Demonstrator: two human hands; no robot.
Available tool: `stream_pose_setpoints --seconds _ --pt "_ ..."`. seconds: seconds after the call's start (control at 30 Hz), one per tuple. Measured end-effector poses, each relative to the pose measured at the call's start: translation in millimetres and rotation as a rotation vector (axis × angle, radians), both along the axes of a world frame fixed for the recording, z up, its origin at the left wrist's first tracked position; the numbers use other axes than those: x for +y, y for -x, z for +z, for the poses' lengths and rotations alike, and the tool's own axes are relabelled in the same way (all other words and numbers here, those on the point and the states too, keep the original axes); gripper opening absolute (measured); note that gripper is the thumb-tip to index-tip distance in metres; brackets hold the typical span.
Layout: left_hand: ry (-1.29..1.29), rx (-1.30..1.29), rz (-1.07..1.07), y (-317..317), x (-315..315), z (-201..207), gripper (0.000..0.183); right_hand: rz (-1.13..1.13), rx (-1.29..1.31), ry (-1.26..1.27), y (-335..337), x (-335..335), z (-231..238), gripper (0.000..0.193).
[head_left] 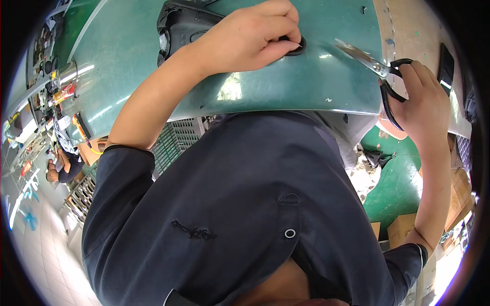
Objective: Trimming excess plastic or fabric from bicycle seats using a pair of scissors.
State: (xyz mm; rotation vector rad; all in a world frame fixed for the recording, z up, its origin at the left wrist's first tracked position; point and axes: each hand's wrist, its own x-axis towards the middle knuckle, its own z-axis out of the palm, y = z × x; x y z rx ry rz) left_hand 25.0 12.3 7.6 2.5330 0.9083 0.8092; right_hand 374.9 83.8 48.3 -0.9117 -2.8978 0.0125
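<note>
A black item with folds and seams, like a small bag or case [184, 25], lies on the green tabletop at the far middle. My left hand [255, 38] reaches over it, finger and thumb pinched on a black strap end [297, 49] that curls beside the fingertips. Part of that item is hidden under my left hand and forearm. To the right, my right hand [421, 99] holds scissors [375, 66] by their black handles. Their metal blades point left over the table, a short gap away from the strap end. The handle loops are spread apart.
The green table [275, 94] has its near edge against my front. A dark phone-like slab [446, 69] lies on a pale surface at the right. Below are a grid-sided crate [178, 137] and cardboard boxes [401, 230]. Another person [66, 163] is far left.
</note>
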Motion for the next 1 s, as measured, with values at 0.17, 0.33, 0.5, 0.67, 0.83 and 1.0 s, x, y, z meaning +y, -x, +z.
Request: stream_pose_setpoints --seconds 0.17,0.33,0.5,0.67,0.83,1.0 --pt "0.258 -0.137 -0.022 3 7 -1 0.008 0.034 0.036 0.038 18 -13 -1 0.033" --pt "0.482 -0.088 0.095 0 1 15 0.006 0.052 0.009 0.095 40 -14 2 0.033" --pt "0.436 -0.155 0.054 3 4 11 0.006 0.062 -0.027 0.112 52 -18 1 0.033" --pt "0.484 -0.199 0.068 4 2 6 0.004 0.104 -0.055 0.078 61 -15 5 0.032" --pt "0.365 -0.161 0.044 -2 6 4 0.003 0.137 -0.069 0.045 58 -7 -3 0.03" --pt "0.543 -0.237 0.097 11 9 -1 0.003 0.187 -0.118 0.043 55 -3 -3 0.03"
